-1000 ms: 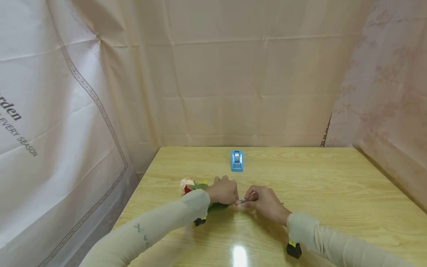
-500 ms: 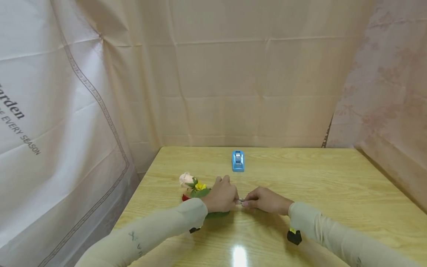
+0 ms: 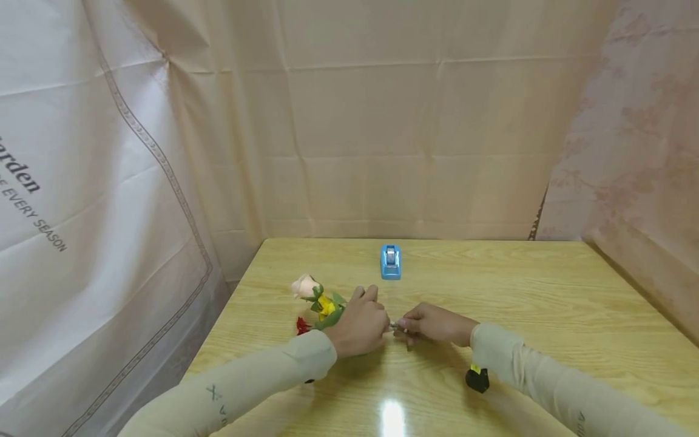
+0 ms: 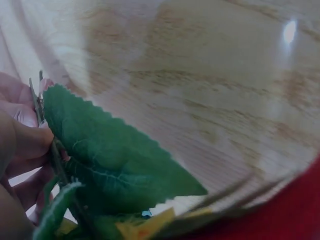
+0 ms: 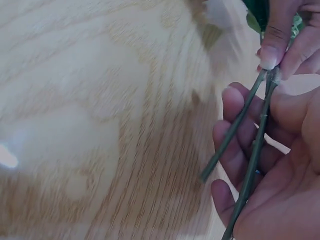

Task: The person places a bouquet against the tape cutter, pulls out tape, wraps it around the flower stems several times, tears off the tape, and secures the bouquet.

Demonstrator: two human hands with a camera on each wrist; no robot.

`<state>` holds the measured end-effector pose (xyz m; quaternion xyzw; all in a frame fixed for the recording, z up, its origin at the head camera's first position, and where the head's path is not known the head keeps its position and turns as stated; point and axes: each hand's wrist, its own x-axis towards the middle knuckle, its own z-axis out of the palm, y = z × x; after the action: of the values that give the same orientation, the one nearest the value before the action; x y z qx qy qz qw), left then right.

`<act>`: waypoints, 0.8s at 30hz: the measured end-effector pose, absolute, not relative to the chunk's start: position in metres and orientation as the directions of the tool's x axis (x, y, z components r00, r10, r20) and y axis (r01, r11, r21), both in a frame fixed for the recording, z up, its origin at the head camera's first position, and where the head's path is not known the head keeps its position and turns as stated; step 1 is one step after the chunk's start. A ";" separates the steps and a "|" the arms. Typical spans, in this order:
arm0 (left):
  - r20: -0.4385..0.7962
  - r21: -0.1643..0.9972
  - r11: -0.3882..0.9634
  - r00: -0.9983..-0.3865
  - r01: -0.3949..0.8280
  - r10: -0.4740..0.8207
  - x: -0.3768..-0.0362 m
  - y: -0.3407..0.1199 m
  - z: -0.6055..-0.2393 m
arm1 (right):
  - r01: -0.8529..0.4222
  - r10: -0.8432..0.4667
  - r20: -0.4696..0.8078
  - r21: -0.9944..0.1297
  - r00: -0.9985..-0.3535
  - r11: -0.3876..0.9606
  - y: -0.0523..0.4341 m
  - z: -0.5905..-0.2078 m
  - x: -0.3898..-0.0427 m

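Observation:
My left hand [image 3: 357, 325] pinches a small bunch of artificial flowers by the stems, just above the table. Past its left side show a pale pink rose [image 3: 306, 286], a yellow flower [image 3: 326, 306] and a red flower [image 3: 303, 326]. A large green leaf [image 4: 115, 150] covers part of the stems in the left wrist view. The cut green stems [image 5: 257, 140] run down across the palm of my right hand [image 5: 280, 155], whose thumb and curled fingers are around them. Right below the left fingertips, a shiny clear patch [image 5: 273, 76] resembling tape wraps the stems.
A blue tape dispenser [image 3: 390, 263] stands beyond the hands near the back of the wooden table [image 3: 519, 285]. Beige cloth [image 3: 382, 121] hangs behind the table, with printed cloth at both sides.
The flower heads have swung upward and more of them shows beside my left hand. My right hand has shifted slightly and its fingers have re-placed themselves at the stems.

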<state>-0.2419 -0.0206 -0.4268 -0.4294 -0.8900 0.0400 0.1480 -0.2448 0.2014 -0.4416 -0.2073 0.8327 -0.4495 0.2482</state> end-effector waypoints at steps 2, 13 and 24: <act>0.234 -0.233 0.622 -0.577 0.748 0.782 -0.242 -0.021 -0.428 | -0.116 -0.570 -0.225 -0.859 -0.791 0.499 0.201 -0.440 -0.245; 0.223 -0.333 0.597 -0.554 0.730 0.802 -0.239 -0.021 -0.434 | -0.148 -0.574 -0.231 -0.831 -0.786 0.537 0.199 -0.436 -0.244; 0.125 -0.104 0.661 -0.650 0.743 0.750 -0.251 -0.019 -0.428 | -0.492 -0.652 0.032 -0.684 -0.758 0.539 0.194 -0.441 -0.248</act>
<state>-0.2509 -0.0194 -0.4285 -0.4109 -0.9080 0.0219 0.0785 -0.2477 0.1938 -0.4410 -0.3288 0.8698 -0.3500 0.1137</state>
